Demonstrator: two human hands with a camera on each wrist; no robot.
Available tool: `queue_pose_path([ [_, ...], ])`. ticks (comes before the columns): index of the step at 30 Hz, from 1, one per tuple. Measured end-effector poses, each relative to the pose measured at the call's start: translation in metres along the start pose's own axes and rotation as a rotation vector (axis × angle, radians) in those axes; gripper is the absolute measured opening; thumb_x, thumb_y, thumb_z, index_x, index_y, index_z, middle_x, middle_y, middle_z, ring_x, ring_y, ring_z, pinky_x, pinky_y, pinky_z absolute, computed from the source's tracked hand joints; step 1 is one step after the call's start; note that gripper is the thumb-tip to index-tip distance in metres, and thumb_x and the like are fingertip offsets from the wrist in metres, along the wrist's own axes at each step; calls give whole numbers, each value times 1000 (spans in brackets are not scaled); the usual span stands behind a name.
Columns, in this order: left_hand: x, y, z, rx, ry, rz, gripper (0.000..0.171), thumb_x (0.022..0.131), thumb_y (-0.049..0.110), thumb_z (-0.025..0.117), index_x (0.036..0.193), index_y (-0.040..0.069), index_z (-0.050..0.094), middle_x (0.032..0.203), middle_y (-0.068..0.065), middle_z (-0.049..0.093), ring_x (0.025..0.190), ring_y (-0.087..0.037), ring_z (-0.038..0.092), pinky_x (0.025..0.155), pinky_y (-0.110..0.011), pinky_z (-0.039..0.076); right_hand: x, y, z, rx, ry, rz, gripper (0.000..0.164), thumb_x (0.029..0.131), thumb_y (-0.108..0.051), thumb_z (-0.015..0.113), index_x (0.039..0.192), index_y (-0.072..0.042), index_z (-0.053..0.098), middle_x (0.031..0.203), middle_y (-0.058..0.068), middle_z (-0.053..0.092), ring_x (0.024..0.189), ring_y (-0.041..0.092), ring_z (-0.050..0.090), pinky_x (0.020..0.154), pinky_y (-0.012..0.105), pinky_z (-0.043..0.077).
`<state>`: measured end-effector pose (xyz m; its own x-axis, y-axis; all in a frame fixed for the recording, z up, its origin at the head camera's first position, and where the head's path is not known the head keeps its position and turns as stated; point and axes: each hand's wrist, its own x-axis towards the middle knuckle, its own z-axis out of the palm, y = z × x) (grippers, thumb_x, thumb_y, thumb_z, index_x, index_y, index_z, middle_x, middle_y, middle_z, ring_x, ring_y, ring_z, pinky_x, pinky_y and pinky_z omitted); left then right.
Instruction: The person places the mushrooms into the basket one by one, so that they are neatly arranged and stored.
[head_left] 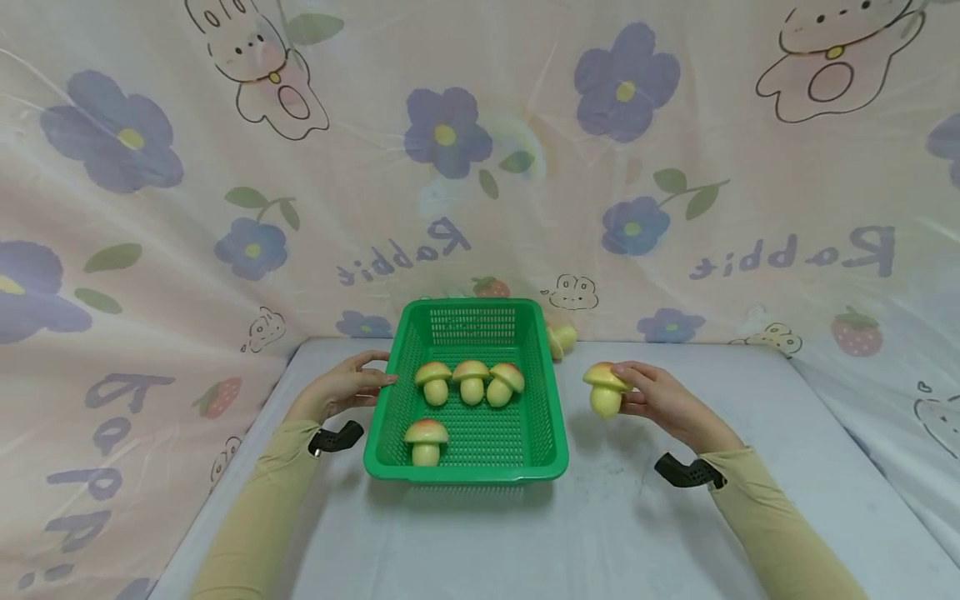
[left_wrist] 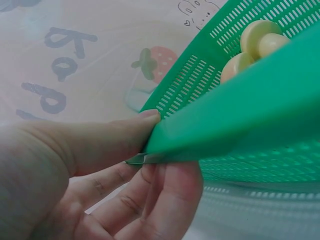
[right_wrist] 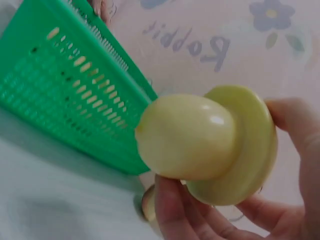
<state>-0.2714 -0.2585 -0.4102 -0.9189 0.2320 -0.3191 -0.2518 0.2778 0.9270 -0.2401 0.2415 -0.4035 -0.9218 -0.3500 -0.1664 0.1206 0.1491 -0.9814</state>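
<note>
A green plastic basket (head_left: 467,475) with slotted walls stands on the table, several yellow toy mushrooms (head_left: 471,382) with reddish cap tops inside it. My left hand (head_left: 341,387) pinches the basket's left rim, thumb on top and fingers underneath, as the left wrist view shows. To the right of the basket, my right hand (head_left: 667,402) holds another toy mushroom (right_wrist: 200,140) by its cap, raised above the table with its stem down in the head view. One more mushroom (head_left: 561,338) lies behind the basket's right side, partly hidden by it.
A white cloth covers the table (head_left: 637,533). Behind and to the left hangs a printed curtain (head_left: 525,208) with flowers and rabbits. Each wrist carries a black camera mount (head_left: 688,472).
</note>
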Motion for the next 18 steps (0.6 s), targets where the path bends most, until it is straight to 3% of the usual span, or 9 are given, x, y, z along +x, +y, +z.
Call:
queue_pose_path([
  [18, -3, 2, 0, 14, -11, 2, 69, 90, 19, 70, 147, 13, 31, 110, -12, 62, 92, -23, 65, 84, -38, 54, -4, -24, 18, 13, -55, -54, 63, 99, -41, 51, 139, 6, 37, 121, 18, 49, 99, 26, 63, 86, 36, 53],
])
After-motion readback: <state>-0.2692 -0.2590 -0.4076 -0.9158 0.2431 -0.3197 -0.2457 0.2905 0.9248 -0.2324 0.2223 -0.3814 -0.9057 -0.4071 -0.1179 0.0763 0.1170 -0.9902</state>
